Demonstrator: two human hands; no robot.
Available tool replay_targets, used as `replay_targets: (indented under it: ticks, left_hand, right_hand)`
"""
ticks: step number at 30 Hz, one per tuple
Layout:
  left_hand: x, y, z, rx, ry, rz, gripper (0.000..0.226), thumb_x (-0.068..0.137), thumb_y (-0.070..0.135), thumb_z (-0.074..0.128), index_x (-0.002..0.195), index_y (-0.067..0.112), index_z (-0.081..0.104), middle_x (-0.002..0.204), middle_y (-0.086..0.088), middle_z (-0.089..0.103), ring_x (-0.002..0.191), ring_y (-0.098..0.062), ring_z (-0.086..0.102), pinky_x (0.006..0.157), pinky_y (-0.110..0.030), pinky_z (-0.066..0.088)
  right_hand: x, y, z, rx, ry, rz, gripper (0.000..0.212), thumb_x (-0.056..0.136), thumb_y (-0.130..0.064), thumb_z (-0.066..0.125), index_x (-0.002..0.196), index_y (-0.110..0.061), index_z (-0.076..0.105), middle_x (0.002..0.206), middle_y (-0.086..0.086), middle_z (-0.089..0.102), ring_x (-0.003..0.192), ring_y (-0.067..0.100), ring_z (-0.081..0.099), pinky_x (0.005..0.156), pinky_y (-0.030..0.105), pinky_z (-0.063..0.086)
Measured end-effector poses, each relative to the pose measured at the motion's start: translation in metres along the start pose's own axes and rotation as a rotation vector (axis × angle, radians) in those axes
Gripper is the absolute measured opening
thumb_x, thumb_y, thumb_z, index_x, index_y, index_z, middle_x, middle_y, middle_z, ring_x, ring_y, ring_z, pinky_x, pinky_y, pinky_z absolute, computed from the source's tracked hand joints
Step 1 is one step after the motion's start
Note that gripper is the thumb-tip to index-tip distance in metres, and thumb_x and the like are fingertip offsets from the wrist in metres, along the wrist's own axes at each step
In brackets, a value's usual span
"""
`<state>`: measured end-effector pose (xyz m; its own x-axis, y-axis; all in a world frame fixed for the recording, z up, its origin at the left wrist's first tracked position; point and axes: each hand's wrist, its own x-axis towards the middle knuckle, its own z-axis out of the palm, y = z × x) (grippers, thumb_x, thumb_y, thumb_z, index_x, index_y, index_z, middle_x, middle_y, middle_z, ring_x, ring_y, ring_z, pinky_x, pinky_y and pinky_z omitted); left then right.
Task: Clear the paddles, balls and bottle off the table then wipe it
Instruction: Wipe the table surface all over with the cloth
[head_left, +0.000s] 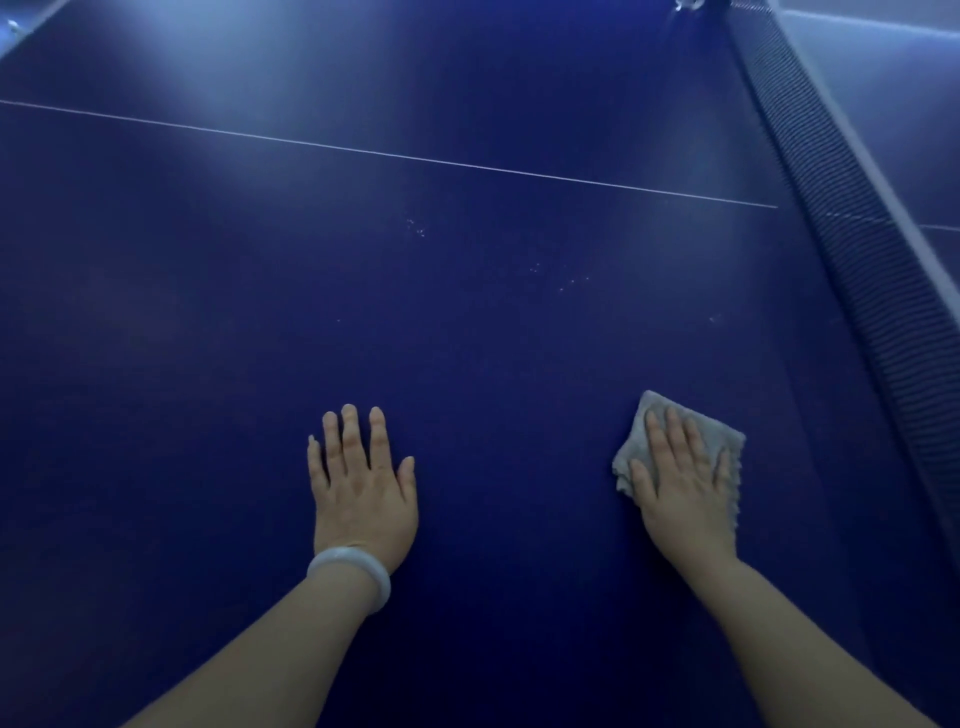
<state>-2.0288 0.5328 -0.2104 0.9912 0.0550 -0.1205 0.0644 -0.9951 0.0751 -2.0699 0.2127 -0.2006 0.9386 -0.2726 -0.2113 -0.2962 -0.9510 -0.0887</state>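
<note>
The dark blue ping-pong table fills the view, with a thin white centre line crossing it. My right hand lies flat with straight fingers on a folded grey cloth, pressing it onto the table near the net. My left hand rests flat on the bare table, fingers spread, a pale bangle on its wrist. No paddles, balls or bottle are in view.
The net runs along the right side, from the top down to the right edge. A few small pale specks dot the surface past my hands. The table's white edge shows at the top left corner.
</note>
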Motion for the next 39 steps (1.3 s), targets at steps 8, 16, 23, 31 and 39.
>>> replay_targets:
  ticks: [8,16,23,31,39]
  left_hand:
    - [-0.003,0.048,-0.012,-0.042,-0.004,0.077,0.062,0.102,0.038,0.025,0.155,0.009,0.015,0.161,-0.018,0.01,0.15,-0.032,0.002,0.123,-0.046,0.001]
    - [0.015,0.206,0.0,-0.16,-0.084,-0.078,0.068,0.1,0.053,0.013,0.155,0.018,-0.006,0.161,-0.017,-0.012,0.148,-0.033,-0.018,0.12,-0.052,-0.011]
    - [0.022,0.238,0.015,-0.059,-0.026,-0.273,0.074,0.095,0.059,0.004,0.155,0.016,-0.006,0.16,-0.021,-0.008,0.148,-0.039,-0.013,0.118,-0.059,-0.006]
    - [0.023,0.238,0.019,-0.016,-0.029,-0.314,0.073,0.093,0.055,0.0,0.155,0.017,-0.003,0.161,-0.019,-0.004,0.148,-0.037,-0.012,0.119,-0.057,-0.005]
    - [0.023,0.239,0.021,0.002,-0.016,-0.319,0.075,0.091,0.056,-0.003,0.155,0.017,0.0,0.161,-0.019,-0.001,0.149,-0.036,-0.01,0.119,-0.057,-0.004]
  right_hand:
    - [0.001,0.007,0.0,0.003,-0.022,-0.061,0.062,0.099,-0.05,0.006,0.15,-0.031,-0.024,0.158,-0.009,-0.028,0.142,0.009,-0.033,0.118,0.052,-0.014]
    - [-0.014,0.099,-0.001,-0.069,0.018,-0.397,0.063,0.101,-0.048,0.021,0.157,-0.027,0.002,0.165,-0.007,-0.002,0.151,0.011,-0.005,0.119,0.049,-0.002]
    - [0.058,0.107,-0.015,0.115,0.055,0.268,0.063,0.1,-0.047,0.011,0.154,-0.025,-0.014,0.162,-0.003,-0.019,0.148,0.015,-0.021,0.119,0.055,-0.008]
    - [0.078,0.144,-0.02,-0.046,0.083,-0.323,0.065,0.096,-0.053,0.014,0.154,-0.028,0.0,0.164,-0.006,0.006,0.15,0.01,-0.007,0.119,0.046,-0.014]
    - [0.117,0.115,-0.027,0.057,0.063,0.047,0.064,0.098,-0.049,0.005,0.154,-0.025,-0.013,0.162,-0.002,-0.019,0.148,0.018,-0.022,0.118,0.057,-0.01]
